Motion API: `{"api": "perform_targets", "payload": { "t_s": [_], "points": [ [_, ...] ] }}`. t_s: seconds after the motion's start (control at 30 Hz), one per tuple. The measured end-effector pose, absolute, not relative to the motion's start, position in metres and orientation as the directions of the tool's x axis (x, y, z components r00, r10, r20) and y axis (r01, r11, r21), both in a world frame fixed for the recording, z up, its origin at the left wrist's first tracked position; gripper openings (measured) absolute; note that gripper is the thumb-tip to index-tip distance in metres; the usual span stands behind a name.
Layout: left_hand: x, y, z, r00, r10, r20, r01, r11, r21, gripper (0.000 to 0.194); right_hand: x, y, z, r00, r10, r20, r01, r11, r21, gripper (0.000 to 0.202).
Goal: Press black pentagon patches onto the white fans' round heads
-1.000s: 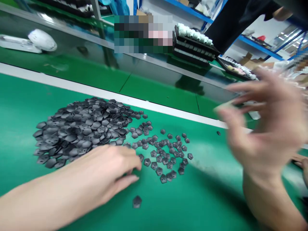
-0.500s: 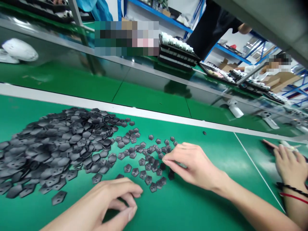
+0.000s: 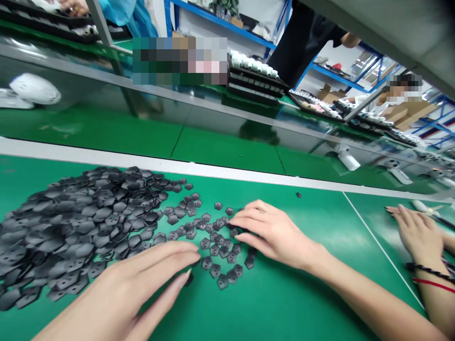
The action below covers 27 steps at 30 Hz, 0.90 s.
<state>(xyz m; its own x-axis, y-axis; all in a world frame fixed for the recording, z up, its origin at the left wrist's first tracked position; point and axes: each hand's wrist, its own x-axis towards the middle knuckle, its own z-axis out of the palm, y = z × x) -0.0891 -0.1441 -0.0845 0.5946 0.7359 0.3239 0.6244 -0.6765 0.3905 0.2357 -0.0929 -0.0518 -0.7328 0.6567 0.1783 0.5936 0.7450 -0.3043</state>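
My left hand [image 3: 142, 279] is low over the green table, fingers stretched out and thumb apart from them. Dark pieces show beside its fingertips and under its thumb; whether it touches them I cannot tell. My right hand [image 3: 275, 232] has thumb and fingers closing around a small black pentagonal piece [image 3: 233, 232] among the scattered ones. Several such flat pieces with small holes lie loose between the hands, one of them a pentagonal piece [image 3: 222, 281] at the near side. On the left spreads a large heap of black pentagonal pieces [image 3: 88, 213].
A white strip [image 3: 213, 169] edges the green table [image 3: 320, 303]. One dark piece [image 3: 298, 194] lies apart near it. Another person's hand [image 3: 419, 232] rests at the right, beyond a white line. Past the strip are white device housings [image 3: 35, 88] and stacked trays [image 3: 256, 83].
My left hand has opened out from a curl, its fingers straighter and shifted slightly left. My right hand has moved a little left, its pinch loosened around a piece. The view has shifted slightly.
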Motion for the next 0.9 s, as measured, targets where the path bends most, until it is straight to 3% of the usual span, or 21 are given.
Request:
{"api": "perform_targets", "payload": {
  "t_s": [0.13, 0.23, 0.37, 0.63, 0.8, 0.9],
  "points": [
    [-0.071, -0.130, -0.080, 0.687, 0.569, 0.452, 0.601, -0.795, 0.086, 0.049, 0.228, -0.096, -0.060, -0.812, 0.578, 0.074, 0.543, 0.797, -0.265, 0.068],
    [-0.065, -0.128, -0.081, 0.713, 0.528, 0.461, 0.598, -0.801, -0.009, 0.053, 0.230, -0.102, -0.064, -0.826, 0.563, 0.033, 0.534, 0.799, -0.277, 0.075],
    [-0.067, -0.130, -0.081, 0.721, 0.543, 0.430, 0.586, -0.810, 0.042, 0.064, 0.234, -0.106, -0.062, -0.818, 0.572, 0.066, 0.527, 0.790, -0.312, 0.071],
    [-0.079, -0.131, -0.073, 0.782, 0.528, 0.331, 0.532, -0.842, 0.085, 0.072, 0.205, -0.083, -0.061, -0.798, 0.568, 0.200, 0.502, 0.811, -0.300, 0.030],
    [-0.079, -0.137, -0.072, 0.770, 0.526, 0.363, 0.536, -0.840, 0.080, 0.068, 0.185, -0.066, -0.062, -0.789, 0.552, 0.270, 0.499, 0.832, -0.244, 0.025],
    [-0.086, -0.138, -0.072, 0.745, 0.555, 0.371, 0.575, -0.816, 0.066, 0.055, 0.174, -0.057, -0.059, -0.823, 0.526, 0.213, 0.489, 0.848, -0.204, 0.022]
  ]
}}
